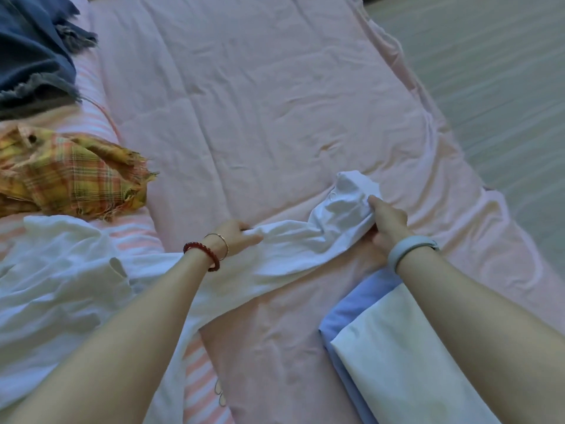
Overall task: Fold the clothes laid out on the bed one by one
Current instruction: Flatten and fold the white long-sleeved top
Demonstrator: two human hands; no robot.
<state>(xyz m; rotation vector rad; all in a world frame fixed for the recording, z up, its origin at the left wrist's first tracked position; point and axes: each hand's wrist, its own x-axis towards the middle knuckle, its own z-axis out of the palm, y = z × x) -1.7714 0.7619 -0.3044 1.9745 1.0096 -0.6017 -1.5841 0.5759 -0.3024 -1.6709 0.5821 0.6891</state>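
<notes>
Gripping a white garment [293,240] with both hands, the person is working at the middle of the pink bed [244,102]. Left hand [237,237] is pinching a bunched stretch of the fabric near its middle; right hand [386,223] is clutching a crumpled end, fingers curled round it. The garment is lying stretched between them and trailing back to the left, not yet flattened, so this piece is looking barely started. Judging progress: a folded stack is sitting under the right forearm, a white piece [406,362] on top of a light blue piece [351,313], so two items are apparently done. Left to do, as far as can be seen: more loose white cloth [55,270] heaped at the left, though whether it is part of the held garment or a separate one cannot be told; a plaid yellow-orange garment [67,175] lying rumpled beyond it; and a dark blue frayed garment [33,50] at the far left corner. Roughly the early half is looking finished.
</notes>
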